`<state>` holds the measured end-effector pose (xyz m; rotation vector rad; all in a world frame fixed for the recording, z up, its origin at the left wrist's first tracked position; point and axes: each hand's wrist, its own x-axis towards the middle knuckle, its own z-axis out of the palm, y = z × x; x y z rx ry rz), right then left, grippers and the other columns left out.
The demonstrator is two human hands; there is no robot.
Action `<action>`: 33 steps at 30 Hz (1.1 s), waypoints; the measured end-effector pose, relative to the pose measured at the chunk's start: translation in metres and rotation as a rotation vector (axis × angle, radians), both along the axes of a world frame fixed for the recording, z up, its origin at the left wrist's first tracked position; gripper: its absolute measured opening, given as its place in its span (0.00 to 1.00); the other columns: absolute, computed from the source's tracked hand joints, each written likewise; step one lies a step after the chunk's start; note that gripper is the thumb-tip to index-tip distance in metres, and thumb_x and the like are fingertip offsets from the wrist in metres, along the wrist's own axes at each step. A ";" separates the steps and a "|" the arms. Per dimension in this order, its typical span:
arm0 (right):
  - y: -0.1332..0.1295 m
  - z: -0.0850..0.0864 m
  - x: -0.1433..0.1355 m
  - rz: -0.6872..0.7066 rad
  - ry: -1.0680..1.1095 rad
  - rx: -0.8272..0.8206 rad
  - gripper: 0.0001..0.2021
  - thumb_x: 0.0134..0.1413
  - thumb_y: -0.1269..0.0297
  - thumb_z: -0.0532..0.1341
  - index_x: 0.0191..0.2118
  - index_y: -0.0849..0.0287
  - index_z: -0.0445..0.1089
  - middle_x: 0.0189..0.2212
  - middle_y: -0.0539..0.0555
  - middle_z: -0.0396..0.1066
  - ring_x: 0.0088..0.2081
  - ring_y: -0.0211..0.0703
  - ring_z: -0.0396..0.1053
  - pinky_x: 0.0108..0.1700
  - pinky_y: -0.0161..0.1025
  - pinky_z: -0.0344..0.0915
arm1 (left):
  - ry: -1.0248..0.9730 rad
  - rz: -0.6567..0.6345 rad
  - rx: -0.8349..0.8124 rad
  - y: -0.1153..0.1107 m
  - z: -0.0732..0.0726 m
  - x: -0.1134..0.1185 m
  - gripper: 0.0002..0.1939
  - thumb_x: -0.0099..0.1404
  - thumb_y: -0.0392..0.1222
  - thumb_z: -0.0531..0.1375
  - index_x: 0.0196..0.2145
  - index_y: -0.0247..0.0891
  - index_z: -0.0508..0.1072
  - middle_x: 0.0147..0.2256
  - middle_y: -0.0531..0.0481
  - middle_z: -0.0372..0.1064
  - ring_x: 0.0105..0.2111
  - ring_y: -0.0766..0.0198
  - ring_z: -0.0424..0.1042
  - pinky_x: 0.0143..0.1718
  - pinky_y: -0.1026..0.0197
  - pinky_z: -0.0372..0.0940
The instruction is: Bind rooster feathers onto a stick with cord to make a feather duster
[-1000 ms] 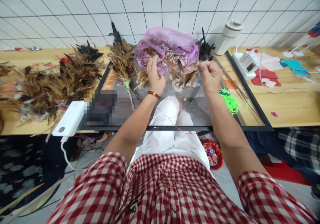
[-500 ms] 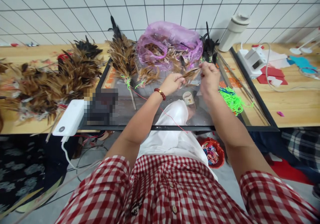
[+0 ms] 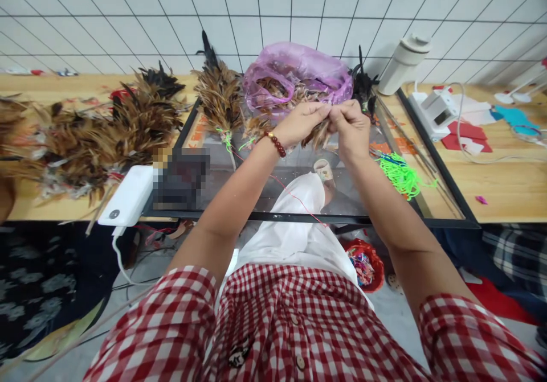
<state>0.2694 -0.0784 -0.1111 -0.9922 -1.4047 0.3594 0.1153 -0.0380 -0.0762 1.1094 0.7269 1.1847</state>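
Observation:
Brown feathers (image 3: 317, 137) hang below my fingertips, over the glass-topped part of the table. My left hand (image 3: 302, 122), with a beaded bracelet above the wrist, is closed in a pinch on them. Against its fingertips, my right hand (image 3: 349, 124) is closed too, pinching the feathers' upper end. Behind both hands lies a pink plastic bag (image 3: 316, 60) with more feathers inside. A feather bundle (image 3: 220, 100) tied with green string rests left of the bag. Bright green strings (image 3: 401, 176) lie right of my right forearm.
A feather pile (image 3: 123, 137), a white power bank (image 3: 128, 196) and a blurred dark object (image 3: 182, 180) are on the left. At the right are a white bottle (image 3: 404, 64), a power strip (image 3: 431, 114) and red paper (image 3: 468, 137). A red basket (image 3: 371, 265) stands below the table.
My hands have come together at the fingertips. The feathers, stretched sideways between them before, now hang downward. The view has shifted slightly.

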 end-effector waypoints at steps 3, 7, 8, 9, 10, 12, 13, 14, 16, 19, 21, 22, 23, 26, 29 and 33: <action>0.008 -0.002 -0.013 0.049 0.000 -0.058 0.28 0.61 0.29 0.60 0.35 0.50 0.80 0.31 0.53 0.66 0.42 0.45 0.70 0.49 0.48 0.73 | 0.049 -0.244 -0.126 -0.015 0.004 -0.011 0.12 0.66 0.38 0.69 0.30 0.33 0.72 0.27 0.52 0.70 0.27 0.65 0.77 0.32 0.62 0.71; 0.025 -0.013 -0.019 0.106 -0.058 -0.101 0.21 0.66 0.39 0.62 0.39 0.51 0.80 0.33 0.53 0.70 0.42 0.44 0.72 0.50 0.47 0.72 | 0.127 -0.253 -0.136 -0.018 -0.002 -0.036 0.15 0.66 0.40 0.70 0.27 0.34 0.71 0.21 0.56 0.64 0.18 0.74 0.64 0.24 0.67 0.65; 0.030 -0.016 -0.019 0.107 -0.098 -0.126 0.18 0.67 0.43 0.63 0.41 0.51 0.81 0.34 0.53 0.71 0.41 0.44 0.72 0.50 0.46 0.72 | 0.145 -0.209 -0.121 -0.016 -0.004 -0.042 0.15 0.66 0.40 0.70 0.27 0.34 0.71 0.19 0.57 0.62 0.17 0.75 0.61 0.23 0.68 0.63; 0.033 -0.019 -0.018 0.111 -0.162 -0.151 0.14 0.67 0.49 0.64 0.42 0.52 0.81 0.35 0.53 0.73 0.40 0.44 0.72 0.49 0.47 0.72 | 0.152 -0.144 -0.104 -0.013 -0.007 -0.047 0.14 0.67 0.39 0.69 0.26 0.35 0.71 0.19 0.58 0.60 0.17 0.76 0.58 0.22 0.69 0.61; 0.036 -0.021 -0.017 0.122 -0.254 -0.168 0.10 0.66 0.54 0.66 0.43 0.52 0.81 0.36 0.54 0.74 0.41 0.46 0.72 0.49 0.47 0.71 | 0.144 -0.067 -0.090 -0.010 -0.010 -0.051 0.14 0.70 0.38 0.66 0.26 0.35 0.71 0.18 0.58 0.59 0.17 0.77 0.56 0.21 0.70 0.60; 0.040 -0.026 -0.016 0.174 -0.498 -0.179 0.06 0.59 0.65 0.68 0.41 0.54 0.82 0.39 0.56 0.76 0.44 0.49 0.73 0.52 0.48 0.70 | 0.090 0.089 -0.087 -0.006 -0.017 -0.057 0.15 0.73 0.36 0.61 0.27 0.36 0.70 0.19 0.58 0.57 0.17 0.76 0.55 0.22 0.71 0.59; 0.040 -0.028 -0.016 0.218 -0.629 -0.182 0.07 0.56 0.69 0.68 0.40 0.54 0.83 0.41 0.57 0.76 0.46 0.51 0.73 0.54 0.49 0.70 | 0.051 0.153 -0.097 -0.004 -0.020 -0.058 0.16 0.74 0.35 0.59 0.27 0.36 0.70 0.19 0.58 0.57 0.18 0.76 0.55 0.22 0.70 0.59; 0.040 -0.030 -0.017 0.262 -0.747 -0.187 0.08 0.55 0.71 0.67 0.39 0.55 0.83 0.43 0.58 0.77 0.47 0.52 0.73 0.55 0.49 0.69 | 0.012 0.200 -0.113 -0.003 -0.023 -0.057 0.16 0.75 0.35 0.59 0.27 0.37 0.70 0.19 0.58 0.57 0.18 0.75 0.55 0.22 0.69 0.59; 0.036 -0.035 -0.022 0.311 -0.910 -0.217 0.08 0.56 0.71 0.66 0.38 0.56 0.83 0.44 0.59 0.76 0.48 0.53 0.72 0.56 0.48 0.67 | -0.058 0.249 -0.146 -0.003 -0.031 -0.055 0.15 0.74 0.36 0.61 0.27 0.37 0.69 0.20 0.58 0.57 0.18 0.75 0.55 0.23 0.68 0.60; 0.029 -0.041 -0.031 0.218 -0.961 -0.279 0.07 0.59 0.70 0.62 0.34 0.59 0.78 0.42 0.62 0.76 0.48 0.54 0.71 0.54 0.49 0.66 | -0.130 0.248 -0.189 -0.005 -0.041 -0.049 0.16 0.75 0.37 0.59 0.27 0.37 0.69 0.20 0.59 0.57 0.18 0.75 0.55 0.24 0.69 0.61; 0.026 -0.042 -0.036 0.124 -0.789 -0.295 0.06 0.60 0.71 0.59 0.33 0.59 0.73 0.39 0.61 0.75 0.45 0.51 0.70 0.52 0.47 0.65 | -0.153 0.236 -0.213 -0.007 -0.047 -0.046 0.16 0.77 0.37 0.57 0.28 0.37 0.69 0.19 0.60 0.58 0.17 0.75 0.56 0.25 0.69 0.62; 0.025 -0.042 -0.038 0.103 -0.638 -0.302 0.06 0.62 0.69 0.59 0.33 0.58 0.70 0.37 0.59 0.75 0.42 0.49 0.70 0.50 0.46 0.66 | -0.159 0.236 -0.220 -0.007 -0.049 -0.045 0.16 0.76 0.38 0.58 0.28 0.37 0.69 0.19 0.60 0.58 0.18 0.75 0.57 0.26 0.69 0.62; 0.025 -0.042 -0.041 0.107 -0.460 -0.311 0.06 0.64 0.65 0.58 0.34 0.57 0.68 0.34 0.56 0.73 0.39 0.46 0.69 0.46 0.43 0.66 | -0.163 0.238 -0.222 -0.008 -0.050 -0.043 0.15 0.76 0.38 0.59 0.28 0.37 0.69 0.20 0.60 0.60 0.18 0.75 0.59 0.27 0.69 0.63; 0.027 -0.040 -0.054 0.207 0.022 -0.328 0.17 0.64 0.46 0.62 0.35 0.54 0.64 0.27 0.49 0.66 0.30 0.39 0.64 0.36 0.38 0.64 | -0.184 0.251 -0.209 -0.010 -0.054 -0.037 0.14 0.72 0.36 0.64 0.27 0.36 0.71 0.22 0.59 0.66 0.21 0.75 0.65 0.30 0.69 0.64; 0.028 -0.040 -0.067 0.231 0.260 -0.295 0.28 0.51 0.34 0.70 0.35 0.52 0.61 0.27 0.47 0.64 0.28 0.37 0.64 0.33 0.37 0.64 | -0.231 0.252 -0.172 -0.012 -0.057 -0.029 0.10 0.69 0.33 0.65 0.29 0.35 0.74 0.25 0.57 0.73 0.25 0.76 0.70 0.35 0.70 0.66; 0.027 -0.046 -0.073 0.155 0.339 -0.280 0.33 0.46 0.33 0.72 0.35 0.50 0.54 0.26 0.44 0.60 0.27 0.37 0.65 0.31 0.37 0.65 | -0.260 0.227 -0.122 -0.013 -0.061 -0.024 0.06 0.67 0.32 0.67 0.31 0.35 0.78 0.28 0.56 0.76 0.29 0.74 0.72 0.41 0.69 0.68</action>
